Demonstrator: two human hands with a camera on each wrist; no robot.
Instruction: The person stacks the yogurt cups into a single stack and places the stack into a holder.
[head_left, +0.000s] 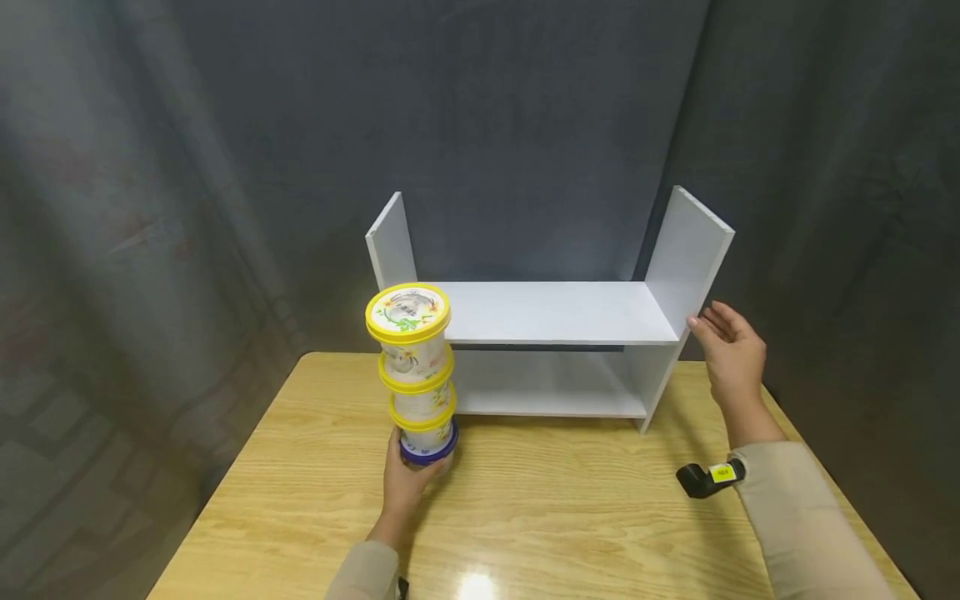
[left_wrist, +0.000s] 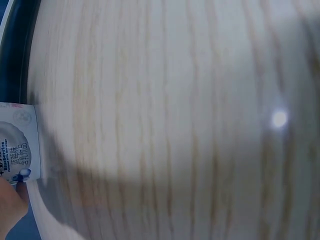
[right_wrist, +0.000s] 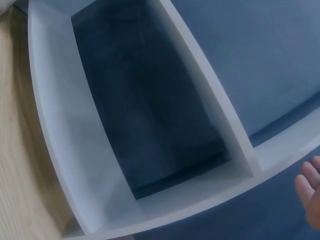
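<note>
A tall stack of round tubs stands left of the middle in the head view: three with yellow lids (head_left: 411, 312) above one with a dark blue lid (head_left: 427, 457). My left hand (head_left: 405, 479) grips this lowest tub from the near side. Printed fruit lettering on the white tub (left_wrist: 20, 142) shows at the left edge of the left wrist view, with part of the thumb below it. By the right side panel (head_left: 686, 242) of a white shelf unit, my right hand (head_left: 735, 354) is raised with loosely bent fingers, holding nothing. Whether a fingertip touches the panel, I cannot tell.
The white two-level shelf (head_left: 555, 312) stands at the back of the wooden table (head_left: 540, 508). The tub stack covers its front left corner. Dark grey curtains (head_left: 487, 125) hang behind and on both sides. A black wrist camera (head_left: 697, 481) juts from the right sleeve.
</note>
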